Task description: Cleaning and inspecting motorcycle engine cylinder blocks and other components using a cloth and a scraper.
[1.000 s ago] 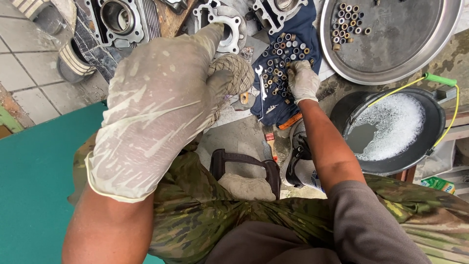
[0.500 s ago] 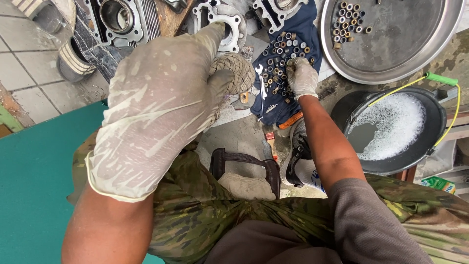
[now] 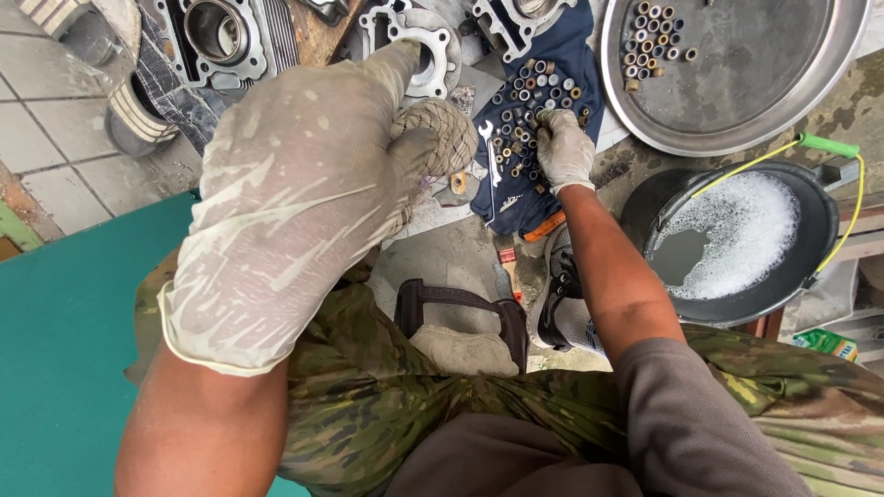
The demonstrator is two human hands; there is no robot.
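Gripping a woven grey-brown rope pad (image 3: 433,136) in our gloved left hand (image 3: 295,193), we hold it raised close to the camera, fingers curled tight around it; our gloved right hand (image 3: 564,147) reaches forward and down, fingertips pinched narrow among the small metal bushings and rings (image 3: 523,109) spread on a dark blue cloth (image 3: 543,179); whether a ring is already caught between those fingertips we cannot tell. A small silver spanner (image 3: 490,152) lies on the cloth just to the left of the right hand; beyond the left hand lie grey cast engine cylinder parts (image 3: 221,32) on the floor. To the right of the right hand and further out sits a wide round steel tray (image 3: 737,101) with a few more rings near its far edge; nearer us on that side stands a black basin of foamy water (image 3: 727,244), with a yellow cord and green handle (image 3: 824,147) across its rim. Below the hands are our camouflage trousers (image 3: 433,414), and a teal surface (image 3: 64,331) lies to the left.
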